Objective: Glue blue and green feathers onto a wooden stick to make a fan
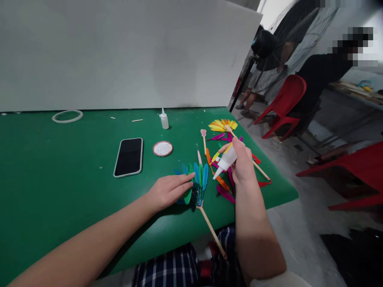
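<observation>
A blue and green feather fan (196,175) with a thin wooden handle (213,231) lies at the table's near edge, its handle reaching out past it. My left hand (169,190) rests flat on the fan's left feathers, fingers stretched out and covering part of them. My right hand (243,163) is closed around a white glue bottle (228,157). Its nozzle tilts down and left, to the right of the fan and apart from its feathers. Loose orange, magenta, yellow and red feathers (226,195) lie beneath and around my right hand.
A yellow feather fan (223,125), a pink-tipped stick (204,137), a second small bottle (164,120), a round white lid (162,148), a phone (129,157) and a ring (67,116) lie on the green table (74,167). A white board (128,56) stands behind; red chairs (283,103) and people are at right.
</observation>
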Tool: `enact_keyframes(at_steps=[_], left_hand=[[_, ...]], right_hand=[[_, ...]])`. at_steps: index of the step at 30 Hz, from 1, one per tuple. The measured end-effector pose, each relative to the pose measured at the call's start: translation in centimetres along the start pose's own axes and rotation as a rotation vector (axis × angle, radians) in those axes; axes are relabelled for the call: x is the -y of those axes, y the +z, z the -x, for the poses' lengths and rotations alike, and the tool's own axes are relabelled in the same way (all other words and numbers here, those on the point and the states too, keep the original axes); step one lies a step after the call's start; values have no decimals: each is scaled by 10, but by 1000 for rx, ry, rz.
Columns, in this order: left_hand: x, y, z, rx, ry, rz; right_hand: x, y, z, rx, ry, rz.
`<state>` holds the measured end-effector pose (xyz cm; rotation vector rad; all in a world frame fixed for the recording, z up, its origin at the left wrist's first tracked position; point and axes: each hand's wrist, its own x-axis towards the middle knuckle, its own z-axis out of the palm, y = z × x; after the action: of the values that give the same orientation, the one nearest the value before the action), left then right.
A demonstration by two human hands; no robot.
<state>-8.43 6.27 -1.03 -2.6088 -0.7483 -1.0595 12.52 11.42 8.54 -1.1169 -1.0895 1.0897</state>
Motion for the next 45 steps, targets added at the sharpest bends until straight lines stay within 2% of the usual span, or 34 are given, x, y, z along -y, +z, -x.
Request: enact_keyframes(at_steps=[3, 7, 11, 15, 23, 30, 38, 45], left_hand=[[-3, -4, -5, -15, 47, -3], [-11, -13, -15, -47, 168, -19], [-20, -20, -23, -53, 236, 3], [-28, -26, -31, -93, 274, -48], [-34, -33, -41, -160, 269, -32], [-36, -38, -42, -144, 271, -47], [-37, -39, -45, -155, 265, -33], [-37, -41, -46, -159, 260, -29]], right_hand=[[-1, 0, -1, 3, 56, -7], [-4, 3, 0, 18, 60, -69], [-4, 9, 5, 24, 21, -85], [-3, 15, 12, -19, -45, -5], [-12, 16, 14, -8, -53, 19], [-13, 17, 11, -7, -35, -69], [-12, 15, 11, 45, -52, -52], [-14, 14, 10, 35, -77, 24]])
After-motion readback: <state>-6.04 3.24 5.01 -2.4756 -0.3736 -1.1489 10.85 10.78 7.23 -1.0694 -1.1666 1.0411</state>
